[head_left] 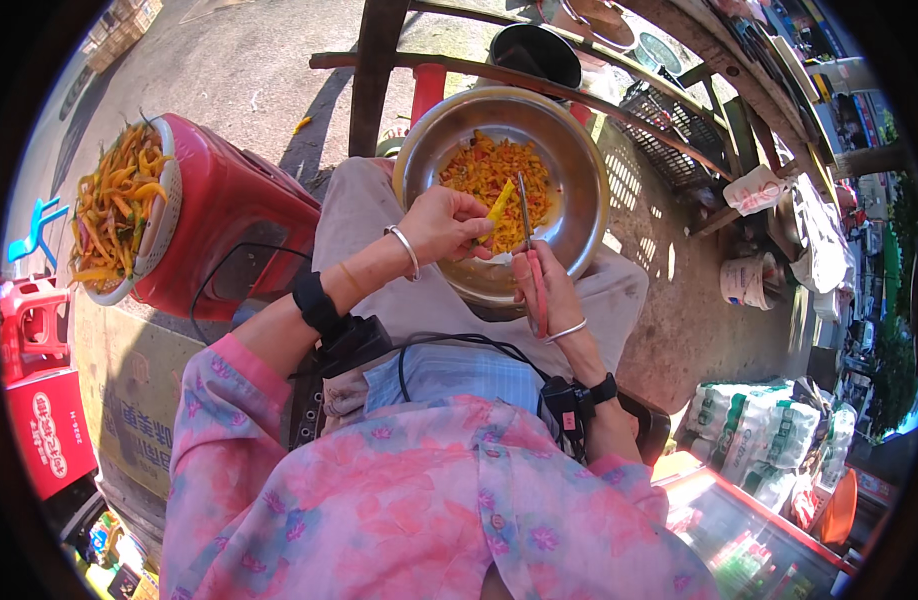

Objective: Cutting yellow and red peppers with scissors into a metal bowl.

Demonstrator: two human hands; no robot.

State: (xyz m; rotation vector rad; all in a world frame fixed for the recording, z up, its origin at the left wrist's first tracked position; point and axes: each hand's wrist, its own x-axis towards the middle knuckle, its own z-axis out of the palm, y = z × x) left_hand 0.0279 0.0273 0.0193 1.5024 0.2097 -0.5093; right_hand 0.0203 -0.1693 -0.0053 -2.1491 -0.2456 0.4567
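Between the thumb and fingers of my left hand (445,223) is a yellow chili pepper (502,202), its tip angled up and away from me. My right hand (550,289) grips a pair of scissors (537,289) with red handles. Their blades (523,202) point away from me, just right of the pepper; whether they touch it I cannot tell. Below both hands, a wide metal basin (583,202) rests at my lap. Chopped yellow and red pepper pieces (474,161) lie in its bottom.
To the left, a white plastic basket (170,202) heaped with whole yellow peppers (118,199) sits on a red plastic stool (226,195). A wooden frame (459,66) stands beyond the basin, near a black bucket (534,56). Wrapped packs (759,427) are stacked at lower right.
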